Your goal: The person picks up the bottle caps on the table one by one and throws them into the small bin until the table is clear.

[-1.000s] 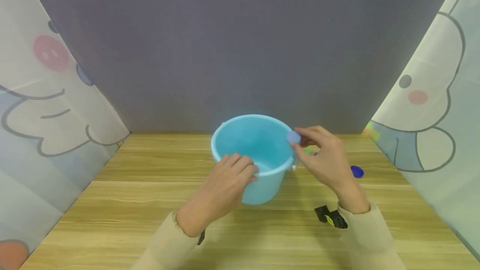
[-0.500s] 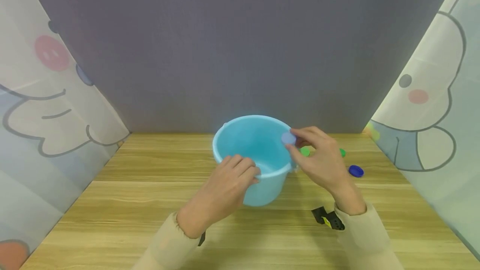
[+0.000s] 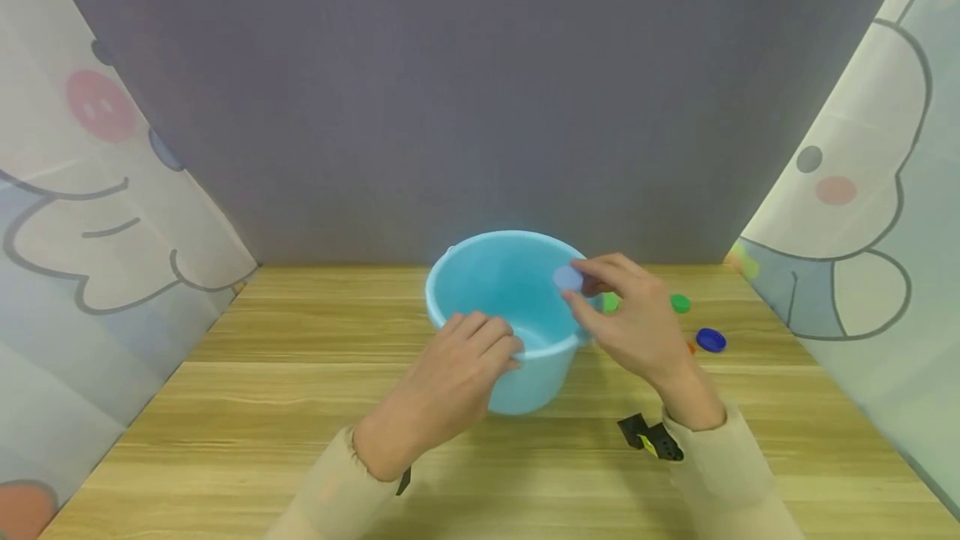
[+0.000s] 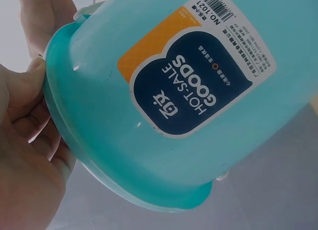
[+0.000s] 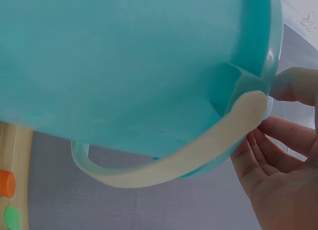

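A light blue bucket (image 3: 528, 377) stands on the wooden table, its mouth tipped a little into view. My left hand (image 3: 446, 386) grips its near rim; the left wrist view shows the thumb (image 4: 36, 66) against the rim's edge. Above the bucket's right rim, my right hand (image 3: 630, 319) pinches a pale blue bottle cap (image 3: 567, 278) between thumb and fingers. In the right wrist view that cap (image 5: 269, 108) is mostly hidden behind the white bucket handle (image 5: 184, 163) and rim. Only part of the bucket's inside shows.
Right of the bucket lie a dark blue cap (image 3: 711, 340), a green cap (image 3: 680, 303), a light green cap (image 3: 611, 302) and an orange piece (image 3: 692, 347), partly hidden by the right hand. A grey panel (image 3: 480, 107) rises behind the table.
My right hand has moved left with the pale blue cap, farther over the bucket's opening. Green and orange pieces have come out from behind it. The left hand stays on the rim.
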Available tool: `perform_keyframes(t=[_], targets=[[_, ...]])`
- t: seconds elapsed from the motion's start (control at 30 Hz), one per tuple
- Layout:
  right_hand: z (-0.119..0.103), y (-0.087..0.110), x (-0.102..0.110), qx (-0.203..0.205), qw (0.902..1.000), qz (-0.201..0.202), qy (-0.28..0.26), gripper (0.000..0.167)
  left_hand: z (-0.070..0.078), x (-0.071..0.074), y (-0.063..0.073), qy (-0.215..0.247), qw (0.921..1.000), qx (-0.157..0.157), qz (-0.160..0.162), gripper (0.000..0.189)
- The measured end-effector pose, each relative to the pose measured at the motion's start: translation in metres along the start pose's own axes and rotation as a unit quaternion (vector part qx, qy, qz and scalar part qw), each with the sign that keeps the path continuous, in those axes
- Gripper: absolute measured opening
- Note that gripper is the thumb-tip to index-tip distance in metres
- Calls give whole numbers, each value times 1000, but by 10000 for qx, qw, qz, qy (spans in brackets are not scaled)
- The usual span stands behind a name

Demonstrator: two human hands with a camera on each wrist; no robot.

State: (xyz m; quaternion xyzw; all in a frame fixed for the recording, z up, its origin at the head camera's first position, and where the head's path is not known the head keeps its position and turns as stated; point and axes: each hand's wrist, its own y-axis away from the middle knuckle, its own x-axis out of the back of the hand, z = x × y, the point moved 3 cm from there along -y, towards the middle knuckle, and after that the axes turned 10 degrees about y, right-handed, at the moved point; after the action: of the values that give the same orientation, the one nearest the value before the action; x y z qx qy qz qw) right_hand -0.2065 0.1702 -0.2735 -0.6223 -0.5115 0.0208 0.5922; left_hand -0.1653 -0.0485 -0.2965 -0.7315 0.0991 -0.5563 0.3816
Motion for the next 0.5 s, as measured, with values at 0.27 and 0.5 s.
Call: perform_keyframes(t=[0.27, 0.5], targets=[[-4, 0, -3, 92, 9999, 93, -11, 32, 2, 1, -1, 58, 10000, -7, 11, 14], [-6, 0, -6, 164, 9997, 135, -113, 33, 2, 0, 0, 114, 9999, -74, 56, 16]])
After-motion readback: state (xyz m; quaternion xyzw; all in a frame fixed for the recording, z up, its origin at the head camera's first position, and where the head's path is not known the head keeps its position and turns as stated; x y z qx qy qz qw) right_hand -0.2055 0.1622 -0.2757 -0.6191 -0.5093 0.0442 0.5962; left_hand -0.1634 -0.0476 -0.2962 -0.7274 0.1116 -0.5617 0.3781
